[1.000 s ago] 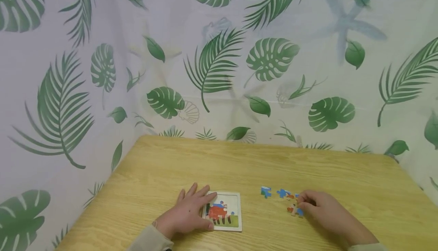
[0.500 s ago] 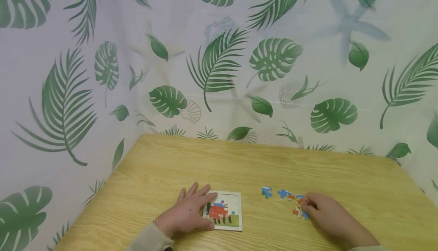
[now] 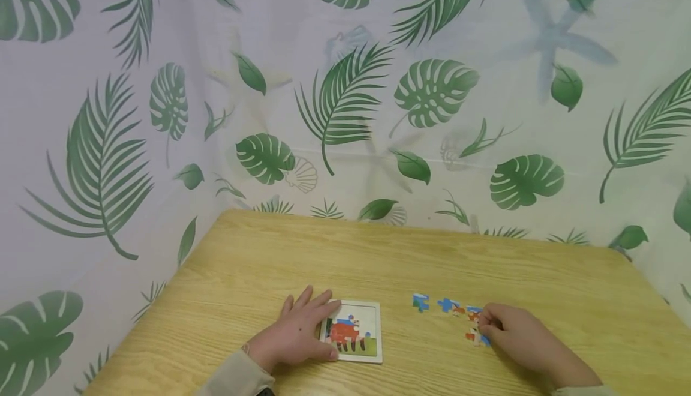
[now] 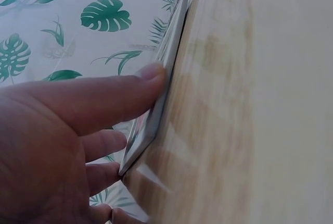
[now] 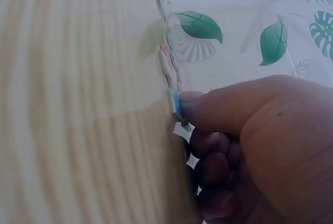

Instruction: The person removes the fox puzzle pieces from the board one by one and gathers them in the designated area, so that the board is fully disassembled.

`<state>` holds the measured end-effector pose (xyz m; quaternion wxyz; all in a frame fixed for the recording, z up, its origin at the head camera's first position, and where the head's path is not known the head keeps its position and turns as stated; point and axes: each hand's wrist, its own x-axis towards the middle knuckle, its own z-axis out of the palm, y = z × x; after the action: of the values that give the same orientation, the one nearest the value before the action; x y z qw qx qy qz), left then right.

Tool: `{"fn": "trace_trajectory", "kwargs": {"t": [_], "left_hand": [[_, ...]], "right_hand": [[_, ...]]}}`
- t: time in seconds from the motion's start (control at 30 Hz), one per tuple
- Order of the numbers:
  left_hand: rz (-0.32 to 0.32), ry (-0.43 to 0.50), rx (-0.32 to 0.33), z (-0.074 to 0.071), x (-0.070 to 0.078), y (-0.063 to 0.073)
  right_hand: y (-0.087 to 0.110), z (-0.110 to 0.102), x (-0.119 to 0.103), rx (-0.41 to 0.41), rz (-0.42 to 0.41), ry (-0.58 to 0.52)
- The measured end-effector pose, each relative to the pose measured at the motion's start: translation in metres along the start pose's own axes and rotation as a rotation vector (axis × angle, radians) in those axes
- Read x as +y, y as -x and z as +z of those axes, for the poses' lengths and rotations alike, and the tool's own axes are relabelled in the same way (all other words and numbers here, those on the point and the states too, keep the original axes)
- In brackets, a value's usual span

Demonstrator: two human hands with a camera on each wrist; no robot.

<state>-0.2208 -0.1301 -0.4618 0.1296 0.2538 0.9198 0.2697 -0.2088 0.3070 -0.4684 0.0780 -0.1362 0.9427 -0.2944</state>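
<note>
In the head view, a small square jigsaw tray with a white frame lies on the table, partly filled with red, blue and green pieces. My left hand rests over its left side, fingers spread and fairly straight, the thumb touching the frame's edge. To the right, my right hand pinches a jigsaw piece with red, white and blue print, close over the table. The thumb lies on the piece's blue part in the right wrist view, other fingers curled; the fingers hide part of the piece.
Several loose jigsaw pieces lie between the tray and my right hand: a blue-green one, a blue one and others beside my fingertips. Leaf-printed cloth hangs behind the wooden table and along its left side.
My right hand has shifted slightly right, and the pinched jigsaw piece has slid right with it. The left hand and the tray hold their place; the head view has moved a little.
</note>
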Motion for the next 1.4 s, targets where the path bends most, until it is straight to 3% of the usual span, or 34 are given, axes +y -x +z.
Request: {"fn": "trace_trajectory", "kwargs": {"t": [0.8, 1.03, 1.4], "left_hand": [[0.017, 0.021, -0.006, -0.002, 0.000, 0.002], [0.012, 0.013, -0.008, -0.002, 0.001, 0.001], [0.007, 0.014, -0.008, 0.000, -0.002, 0.001]], "right_hand": [[-0.001, 0.005, -0.013, 0.124, 0.132, -0.130], [-0.009, 0.014, -0.026, 0.112, 0.056, -0.238], [-0.022, 0.027, -0.052, 0.106, -0.099, -0.160]]}}
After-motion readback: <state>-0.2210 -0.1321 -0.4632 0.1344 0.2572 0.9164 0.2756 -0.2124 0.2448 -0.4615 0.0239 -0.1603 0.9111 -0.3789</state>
